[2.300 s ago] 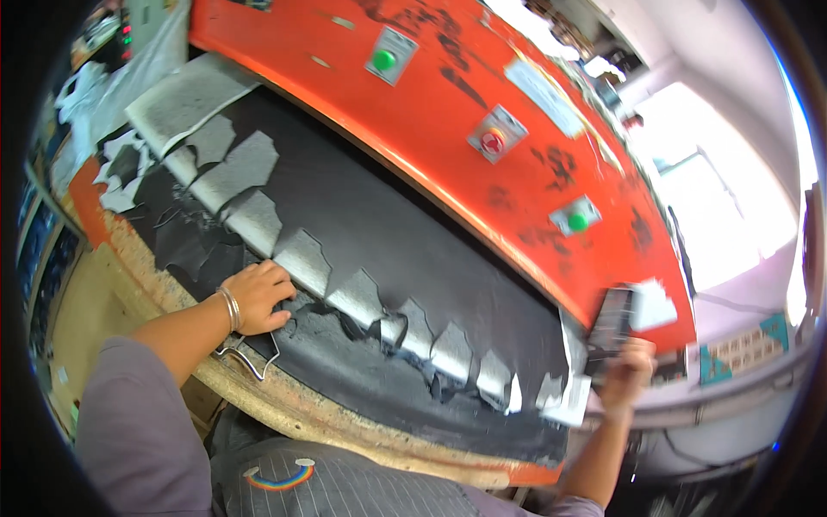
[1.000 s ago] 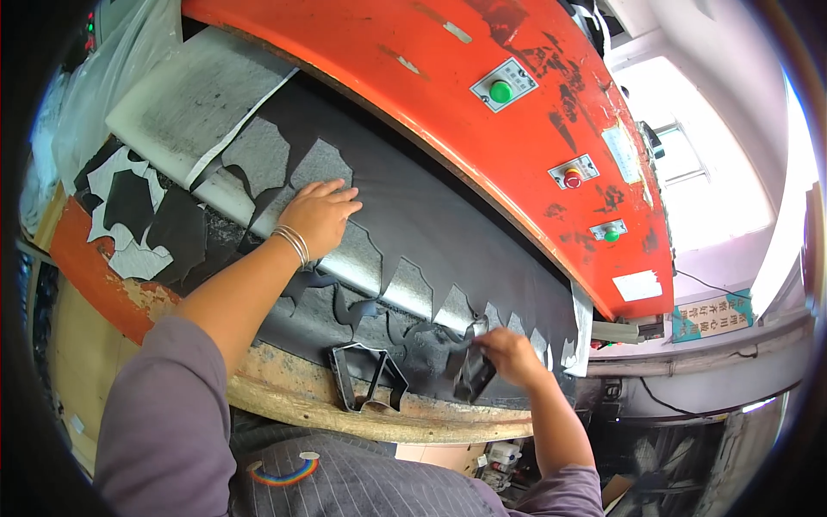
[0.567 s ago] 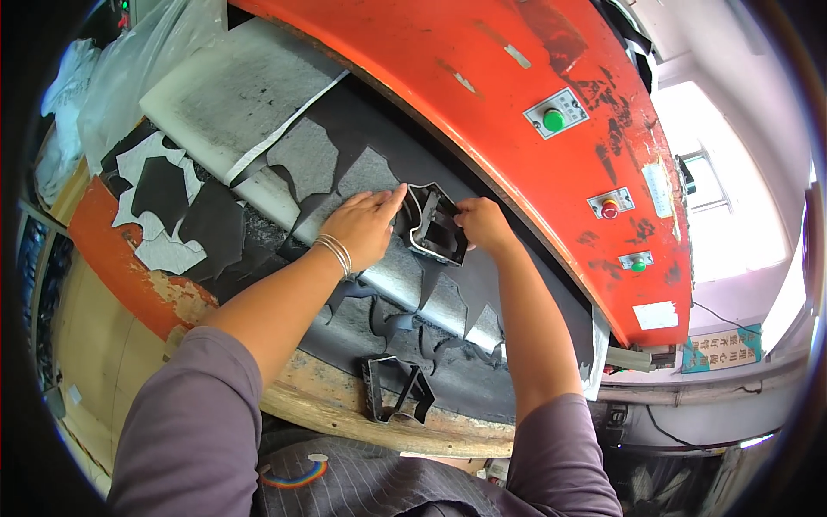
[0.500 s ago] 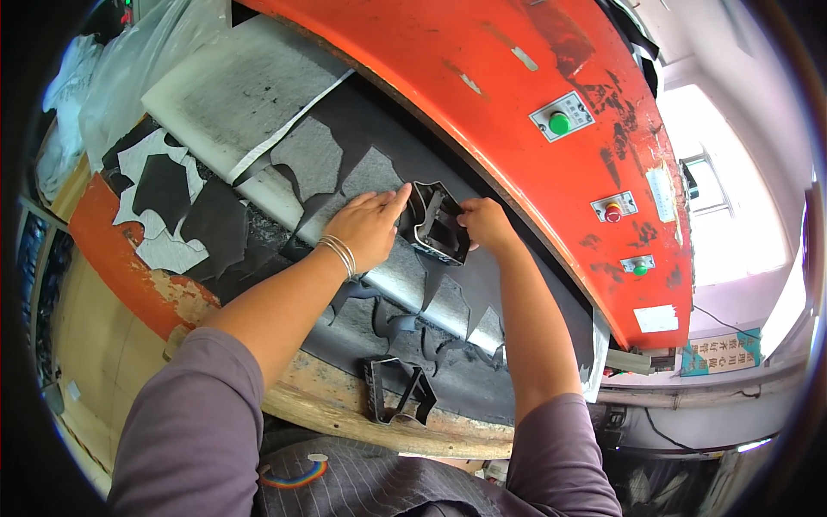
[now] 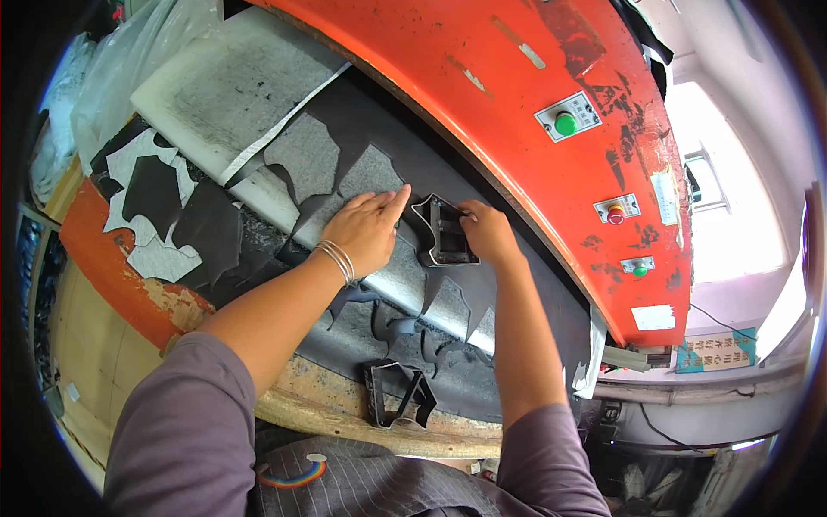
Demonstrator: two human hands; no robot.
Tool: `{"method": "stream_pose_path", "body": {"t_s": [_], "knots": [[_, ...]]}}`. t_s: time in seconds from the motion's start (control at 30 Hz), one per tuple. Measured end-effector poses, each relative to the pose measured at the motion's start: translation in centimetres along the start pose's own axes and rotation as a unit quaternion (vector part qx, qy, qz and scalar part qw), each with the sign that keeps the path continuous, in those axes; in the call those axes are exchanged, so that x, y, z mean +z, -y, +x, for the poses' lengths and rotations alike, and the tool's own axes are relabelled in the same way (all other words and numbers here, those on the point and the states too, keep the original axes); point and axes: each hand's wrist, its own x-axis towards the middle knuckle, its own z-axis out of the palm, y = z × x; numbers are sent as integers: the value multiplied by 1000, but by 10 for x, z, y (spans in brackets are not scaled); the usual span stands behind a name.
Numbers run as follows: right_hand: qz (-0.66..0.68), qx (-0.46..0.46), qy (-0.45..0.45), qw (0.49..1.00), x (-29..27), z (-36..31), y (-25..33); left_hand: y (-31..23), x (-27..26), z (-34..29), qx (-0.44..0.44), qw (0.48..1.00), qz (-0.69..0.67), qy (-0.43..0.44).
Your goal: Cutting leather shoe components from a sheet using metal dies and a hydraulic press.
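Observation:
My right hand (image 5: 489, 231) grips the right side of a black metal cutting die (image 5: 450, 227), an open-topped outline with inner crossbars. The die rests on a black sheet (image 5: 530, 269) with cut-outs in it. Just left of the die, my left hand (image 5: 362, 234) lies flat on the sheet, fingers stretched and thumb pointing at the die. It holds nothing. Grey cut-out shapes (image 5: 303, 159) show beyond my left hand. Nearer to me, a second cutting die (image 5: 372, 395) sits at the board's front edge.
An orange machine (image 5: 482, 95) with green and red buttons (image 5: 565, 124) spans the far side. Black and grey cut pieces (image 5: 207, 228) lie at the left. Behind them are a pale worn board (image 5: 233, 86) and clear plastic (image 5: 155, 60). A wooden ledge (image 5: 314, 392) runs along the front.
My right hand has turned the die slightly and shifted it a little to the right. My left hand has stayed nearly still on the sheet. The view has shifted slightly.

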Motion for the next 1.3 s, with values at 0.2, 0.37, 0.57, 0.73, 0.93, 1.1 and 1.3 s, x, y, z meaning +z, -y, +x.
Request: {"method": "stream_pose_path", "body": {"t_s": [0.2,0.37,0.57,0.73,0.93,1.1,1.3], "knots": [[274,0,-125,953,55,-86,-24,-1,1,0,4,1000,16,11],[64,-69,-190,977,22,-81,-13,-2,2,2,12,1000,6,-3],[-218,-416,-11,883,-21,-23,45,-2,-4,0,-21,1000,-14,-19],[-293,-516,34,804,-34,-10,53,-1,1,-2,-18,1000,6,-24],[-190,-171,-41,966,-32,-34,17,6,3,-3,-15,999,-2,-32],[87,69,-188,976,38,-51,6,5,9,-4,-18,999,18,-19],[91,68,-230,967,53,-42,8,-3,5,0,-10,999,37,-4]]}}
